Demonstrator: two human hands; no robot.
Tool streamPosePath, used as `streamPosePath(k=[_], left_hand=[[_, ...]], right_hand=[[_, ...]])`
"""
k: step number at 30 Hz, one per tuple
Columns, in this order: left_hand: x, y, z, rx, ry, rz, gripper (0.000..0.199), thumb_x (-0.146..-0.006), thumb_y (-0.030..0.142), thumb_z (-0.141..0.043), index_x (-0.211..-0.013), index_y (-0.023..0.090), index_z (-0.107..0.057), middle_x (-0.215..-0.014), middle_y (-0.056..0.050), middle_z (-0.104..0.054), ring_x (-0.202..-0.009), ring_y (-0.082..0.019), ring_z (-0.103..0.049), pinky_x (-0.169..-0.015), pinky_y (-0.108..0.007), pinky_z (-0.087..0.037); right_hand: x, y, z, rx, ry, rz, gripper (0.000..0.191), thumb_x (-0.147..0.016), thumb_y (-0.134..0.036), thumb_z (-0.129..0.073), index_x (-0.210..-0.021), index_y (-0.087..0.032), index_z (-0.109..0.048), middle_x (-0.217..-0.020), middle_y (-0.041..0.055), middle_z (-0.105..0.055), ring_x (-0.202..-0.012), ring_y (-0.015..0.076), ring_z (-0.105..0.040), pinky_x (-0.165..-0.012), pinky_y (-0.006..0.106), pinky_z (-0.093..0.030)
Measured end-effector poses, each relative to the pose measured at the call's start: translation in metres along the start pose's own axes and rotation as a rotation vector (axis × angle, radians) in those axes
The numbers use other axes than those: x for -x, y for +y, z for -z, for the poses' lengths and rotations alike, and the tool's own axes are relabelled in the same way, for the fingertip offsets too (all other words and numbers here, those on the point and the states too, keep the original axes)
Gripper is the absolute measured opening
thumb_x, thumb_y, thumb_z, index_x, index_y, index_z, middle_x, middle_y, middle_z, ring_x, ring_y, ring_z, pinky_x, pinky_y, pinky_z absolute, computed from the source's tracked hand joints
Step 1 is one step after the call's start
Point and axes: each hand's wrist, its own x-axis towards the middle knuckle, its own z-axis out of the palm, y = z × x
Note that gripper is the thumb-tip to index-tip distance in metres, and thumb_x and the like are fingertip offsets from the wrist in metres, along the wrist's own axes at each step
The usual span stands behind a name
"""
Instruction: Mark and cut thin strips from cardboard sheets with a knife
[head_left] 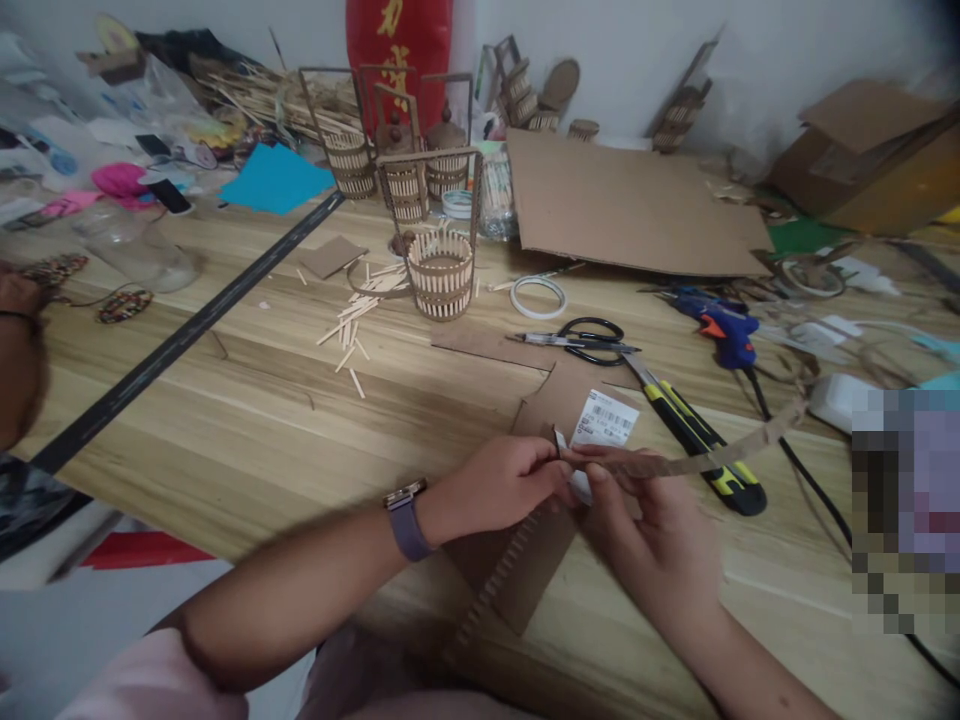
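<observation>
A long, thin brown cardboard strip (pixel 694 464) runs between my hands and curves up to the right. My left hand (pixel 506 482), with a watch on its wrist, pinches the strip's left end. Thumb and fingers of my right hand (pixel 652 525) close on the same strip just beside it. Something small and whitish shows between the hands, too unclear to name. Beneath them lies a cardboard piece (pixel 532 575) with a white barcode label (pixel 604 420). A yellow-black utility knife (pixel 697 440) and black-handled scissors (pixel 596 342) rest beyond my hands.
Small slatted baskets with tall handles (pixel 441 275) stand at the back, near loose sticks (pixel 360 310) and a tape roll (pixel 538 298). A blue glue gun (pixel 727 335) lies right, its cable trailing forward. Behind is a large cardboard sheet (pixel 630 205). Another person's arm (pixel 21 370) shows at left.
</observation>
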Motion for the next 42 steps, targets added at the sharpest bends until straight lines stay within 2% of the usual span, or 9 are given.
streamPosePath(k=[6, 12, 16, 19, 25, 30, 36, 42], left_hand=[[-0.0004, -0.0074, -0.0021, -0.048, 0.035, 0.012, 0.024, -0.100, 0.022, -0.050, -0.082, 0.016, -0.065, -0.081, -0.002, -0.075, -0.069, -0.014, -0.066, -0.060, -0.022, -0.044], [-0.0007, -0.0098, -0.0037, -0.003, 0.060, -0.019, 0.021, -0.095, 0.018, -0.049, -0.080, 0.017, -0.063, -0.077, -0.002, -0.073, -0.072, -0.015, -0.069, -0.063, -0.022, -0.047], [-0.0006, -0.0079, -0.0029, 0.042, 0.012, -0.003, 0.019, -0.094, 0.017, -0.047, -0.083, 0.017, -0.063, -0.079, -0.002, -0.075, -0.071, -0.015, -0.068, -0.061, -0.022, -0.047], [-0.0003, -0.0079, -0.0031, -0.021, 0.044, -0.020, 0.021, -0.094, 0.018, -0.047, -0.081, 0.017, -0.063, -0.078, -0.002, -0.072, -0.070, -0.015, -0.066, -0.062, -0.023, -0.045], [0.0003, -0.0097, -0.0040, -0.007, 0.050, -0.036, 0.019, -0.094, 0.016, -0.045, -0.085, 0.017, -0.062, -0.078, -0.002, -0.070, -0.074, -0.015, -0.066, -0.068, -0.023, -0.049], [0.0012, -0.0074, -0.0035, -0.047, 0.045, -0.056, 0.020, -0.093, 0.017, -0.045, -0.081, 0.018, -0.060, -0.077, -0.002, -0.069, -0.074, -0.015, -0.065, -0.069, -0.024, -0.048], [0.0018, -0.0049, -0.0022, -0.085, 0.038, -0.065, 0.019, -0.096, 0.017, -0.045, -0.088, 0.018, -0.063, -0.081, -0.002, -0.071, -0.075, -0.015, -0.066, -0.069, -0.024, -0.047], [0.0026, -0.0047, -0.0023, -0.116, 0.025, -0.081, 0.020, -0.095, 0.016, -0.046, -0.086, 0.017, -0.065, -0.080, -0.002, -0.071, -0.075, -0.015, -0.065, -0.069, -0.023, -0.046]], right_hand=[[-0.0037, -0.0066, 0.0009, 0.125, 0.005, 0.107, 0.018, -0.102, -0.041, -0.055, -0.103, -0.029, -0.069, -0.095, 0.0053, -0.078, -0.088, 0.0261, -0.074, -0.064, 0.037, -0.059], [-0.0015, -0.0088, 0.0006, 0.100, -0.012, 0.127, 0.013, -0.102, -0.035, -0.055, -0.107, -0.029, -0.066, -0.098, 0.0043, -0.079, -0.088, 0.0242, -0.075, -0.070, 0.037, -0.062], [-0.0011, -0.0078, 0.0003, 0.036, -0.036, 0.046, 0.015, -0.102, -0.039, -0.056, -0.106, -0.029, -0.067, -0.099, 0.0045, -0.080, -0.088, 0.0243, -0.077, -0.069, 0.037, -0.062], [-0.0014, -0.0074, -0.0006, 0.008, -0.031, -0.008, 0.020, -0.102, -0.043, -0.055, -0.105, -0.028, -0.068, -0.098, 0.0062, -0.080, -0.089, 0.0259, -0.078, -0.070, 0.039, -0.062], [0.0006, -0.0061, -0.0006, 0.010, -0.041, -0.019, 0.021, -0.100, -0.044, -0.058, -0.104, -0.028, -0.070, -0.099, 0.0061, -0.081, -0.091, 0.0258, -0.077, -0.070, 0.038, -0.062], [0.0008, -0.0056, 0.0004, -0.065, -0.043, -0.128, 0.023, -0.099, -0.046, -0.060, -0.102, -0.027, -0.072, -0.102, 0.0089, -0.080, -0.087, 0.0238, -0.077, -0.065, 0.034, -0.061], [0.0013, -0.0071, -0.0028, -0.168, -0.023, -0.205, 0.028, -0.100, -0.050, -0.058, -0.101, -0.024, -0.070, -0.095, 0.0099, -0.079, -0.085, 0.0245, -0.076, -0.071, 0.038, -0.062], [-0.0033, -0.0097, -0.0020, -0.281, -0.057, -0.243, 0.026, -0.100, -0.050, -0.058, -0.098, -0.025, -0.065, -0.089, 0.0060, -0.078, -0.075, 0.0209, -0.073, -0.065, 0.033, -0.060]])
